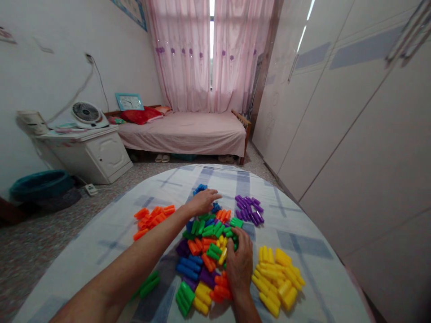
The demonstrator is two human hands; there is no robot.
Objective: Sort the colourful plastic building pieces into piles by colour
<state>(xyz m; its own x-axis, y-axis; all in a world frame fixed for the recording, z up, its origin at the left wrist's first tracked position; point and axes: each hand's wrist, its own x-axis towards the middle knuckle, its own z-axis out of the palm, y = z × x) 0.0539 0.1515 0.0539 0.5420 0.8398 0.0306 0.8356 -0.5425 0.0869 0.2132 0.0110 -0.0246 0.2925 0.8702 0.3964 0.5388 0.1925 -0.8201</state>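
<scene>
My left hand (204, 201) reaches across the table with its fingers stretched out, palm down. Small blue plastic blocks (201, 189) lie just beyond it, and other blue blocks (216, 207) lie under its fingertips. My right hand (240, 255) rests at the right side of a mixed pile, fingers loosely curved and thumb apart. Green blocks (232, 234) lie by its fingertips; its palm side is hidden. The pile also has orange blocks (198, 246), blue blocks (189, 267), purple blocks (208, 277) and yellow blocks (202, 298).
Separate groups lie around the pile: orange blocks (155, 218) left, purple blocks (249, 209) far right, yellow blocks (279, 280) near right. Green pieces (150, 284) sit partly behind my left forearm. The oval table (303, 233) has a checked cloth; a wardrobe (363, 170) stands right.
</scene>
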